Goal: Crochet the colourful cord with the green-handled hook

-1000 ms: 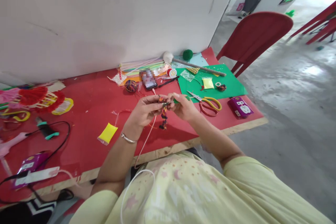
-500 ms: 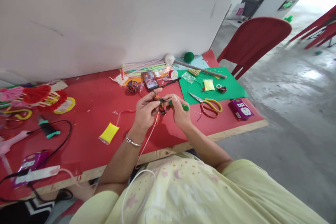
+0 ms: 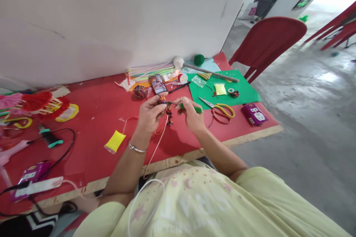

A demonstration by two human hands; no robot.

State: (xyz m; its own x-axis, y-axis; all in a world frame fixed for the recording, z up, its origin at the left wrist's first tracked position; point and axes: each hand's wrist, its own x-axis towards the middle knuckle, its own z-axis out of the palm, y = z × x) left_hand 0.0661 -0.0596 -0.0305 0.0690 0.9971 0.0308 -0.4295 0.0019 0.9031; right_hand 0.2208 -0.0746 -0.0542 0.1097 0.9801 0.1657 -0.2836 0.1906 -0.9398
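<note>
My left hand, with a silver bangle at the wrist, pinches a small multicoloured piece of crochet above the red table. Closed around the green handle of a crochet hook is my right hand. The hook's thin metal shaft points left and reaches the yarn at my left fingertips; its tip is too small to make out. Part of the crochet hangs down below the fingers. Behind my hands lie a ball of multicoloured yarn and a phone.
Scissors lie right of my hands, beside a green sheet. A purple socket block sits near the right edge. To the left are a yellow packet and a glue gun. A red chair stands behind.
My right hand has drawn slightly away to the right with the hook, so more of its metal shaft shows. The crochet hangs lower and more openly from my left fingers.
</note>
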